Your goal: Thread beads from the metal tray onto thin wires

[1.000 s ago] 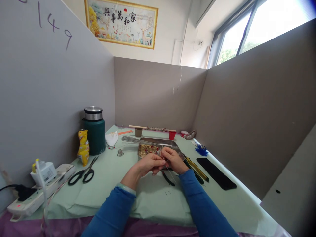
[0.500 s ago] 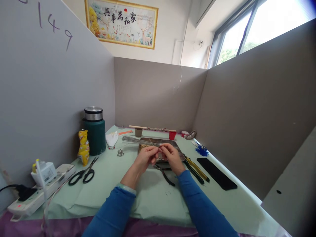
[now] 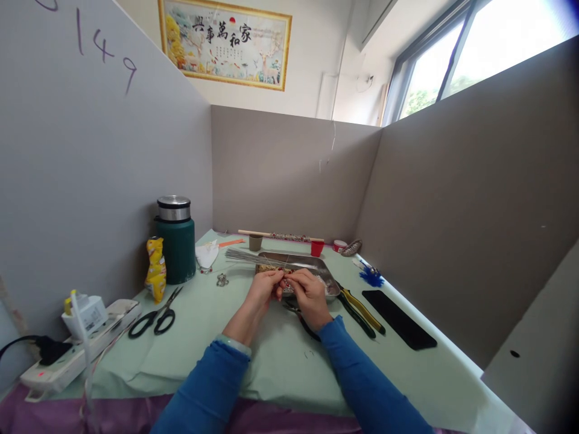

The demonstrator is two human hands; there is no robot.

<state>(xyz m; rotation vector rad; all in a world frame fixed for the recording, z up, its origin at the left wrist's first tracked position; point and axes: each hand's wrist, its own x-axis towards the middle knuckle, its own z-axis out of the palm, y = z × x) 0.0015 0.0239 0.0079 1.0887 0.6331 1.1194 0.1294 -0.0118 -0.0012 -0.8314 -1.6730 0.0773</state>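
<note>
My left hand (image 3: 265, 289) and my right hand (image 3: 309, 293) meet at the fingertips over the near edge of a metal tray (image 3: 333, 289). Both are closed in a pinch around something small with reddish specks, too small to make out. A bundle of thin grey wires (image 3: 244, 257) lies across the tray's left rim. Small beads or bits show in the tray beside my fingers. Pliers with dark handles (image 3: 307, 325) lie just below my right hand, partly hidden by it.
Yellow-green pliers (image 3: 360, 308) and a black strip (image 3: 398, 319) lie to the right, near a blue tinsel piece (image 3: 371, 275). On the left stand scissors (image 3: 156, 317), a green flask (image 3: 176, 250), a yellow packet (image 3: 155, 271) and a power strip (image 3: 58, 371). A red cup (image 3: 316, 248) is behind.
My right hand has shifted slightly down and left, its fingers more curled beside my left fingertips. More of the tray's right side shows, and the dark pliers are more covered.
</note>
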